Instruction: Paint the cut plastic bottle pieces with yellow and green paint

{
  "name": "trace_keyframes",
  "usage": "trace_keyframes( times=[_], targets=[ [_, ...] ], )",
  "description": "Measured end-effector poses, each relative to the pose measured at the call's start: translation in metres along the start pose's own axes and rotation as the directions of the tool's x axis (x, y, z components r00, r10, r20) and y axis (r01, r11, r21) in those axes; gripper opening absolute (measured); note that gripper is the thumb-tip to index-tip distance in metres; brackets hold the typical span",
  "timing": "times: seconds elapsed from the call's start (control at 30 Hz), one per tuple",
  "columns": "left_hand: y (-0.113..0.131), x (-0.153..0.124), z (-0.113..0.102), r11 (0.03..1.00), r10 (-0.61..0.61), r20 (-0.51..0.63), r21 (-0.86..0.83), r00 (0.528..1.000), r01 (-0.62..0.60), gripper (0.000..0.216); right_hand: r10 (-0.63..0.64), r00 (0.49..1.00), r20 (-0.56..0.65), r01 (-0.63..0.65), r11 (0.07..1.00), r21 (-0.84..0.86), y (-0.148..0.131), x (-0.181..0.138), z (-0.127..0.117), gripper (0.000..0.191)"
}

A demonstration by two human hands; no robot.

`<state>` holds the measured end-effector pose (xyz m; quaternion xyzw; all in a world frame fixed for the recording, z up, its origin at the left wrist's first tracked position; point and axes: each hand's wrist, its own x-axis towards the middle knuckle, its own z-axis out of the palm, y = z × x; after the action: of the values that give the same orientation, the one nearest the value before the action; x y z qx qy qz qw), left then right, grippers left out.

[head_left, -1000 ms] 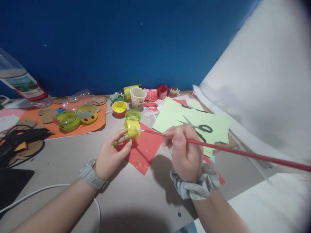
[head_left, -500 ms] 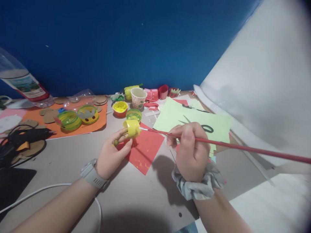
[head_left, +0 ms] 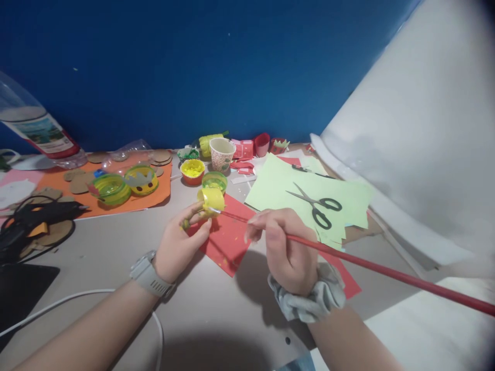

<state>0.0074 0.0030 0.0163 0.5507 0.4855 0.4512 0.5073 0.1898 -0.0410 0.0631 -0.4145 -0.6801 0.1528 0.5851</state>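
My left hand (head_left: 183,242) holds a small yellow-painted cup-like piece (head_left: 212,200) with the fingers inside its near opening; yellow-green paint marks the fingers. Between the fingers of my right hand (head_left: 288,247) is a long paintbrush (head_left: 367,263) with a red handle. Its bristles touch the lower right side of the yellow piece. Beneath lies a red paper sheet (head_left: 228,242) spotted with yellow. Just behind the piece sit a green plastic ring-like dish (head_left: 214,182) and an orange bowl of yellow paint (head_left: 192,171).
Scissors (head_left: 315,203) lie on light green paper (head_left: 270,180) to the right. A paper cup (head_left: 222,153) stands at the back. On the left are a hot glue gun (head_left: 46,214), orange paper (head_left: 104,208), a tilted bottle (head_left: 42,131) and a white cable (head_left: 85,292).
My right hand has moved left and down, and the brush tip has slid from the piece's right edge onto its lower side. The scissors now show fully. My left hand is nearly still.
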Motion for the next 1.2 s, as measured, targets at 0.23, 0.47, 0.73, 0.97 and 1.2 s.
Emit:
trace_keyframes(
  times=[0.23, 0.47, 0.73, 0.97, 1.2],
  targets=[
    [-0.001, 0.0, 0.001, 0.999, -0.006, -0.001, -0.04, 1.0, 0.006, 0.049, -0.004, 0.978, -0.208, 0.006, 1.0, 0.007, 0.0, 0.003, -0.003, 0.025],
    [0.0, 0.0, 0.0, 1.0, 0.006, 0.005, -0.011, 1.0, -0.006, 0.05, 0.081, 0.988, -0.134, -0.095, 0.989, -0.109, 0.003, 0.008, -0.007, 0.024],
    [-0.003, -0.001, 0.0, 0.998, 0.035, 0.018, 0.06, 0.999, -0.036, 0.05, 0.194, 0.972, -0.134, -0.18, 0.978, 0.11, 0.0, 0.012, -0.003, 0.024],
    [0.003, -0.002, 0.001, 0.999, -0.012, 0.005, 0.053, 1.0, 0.011, 0.057, 0.187, 0.906, -0.38, -0.208, 0.978, -0.014, 0.006, 0.025, -0.019, 0.033],
    [0.003, -0.002, -0.001, 0.997, 0.072, 0.068, 0.009, 0.995, -0.072, 0.062, 0.245, 0.892, -0.38, -0.203, 0.968, 0.147, 0.006, 0.025, -0.016, 0.033]
  ],
)
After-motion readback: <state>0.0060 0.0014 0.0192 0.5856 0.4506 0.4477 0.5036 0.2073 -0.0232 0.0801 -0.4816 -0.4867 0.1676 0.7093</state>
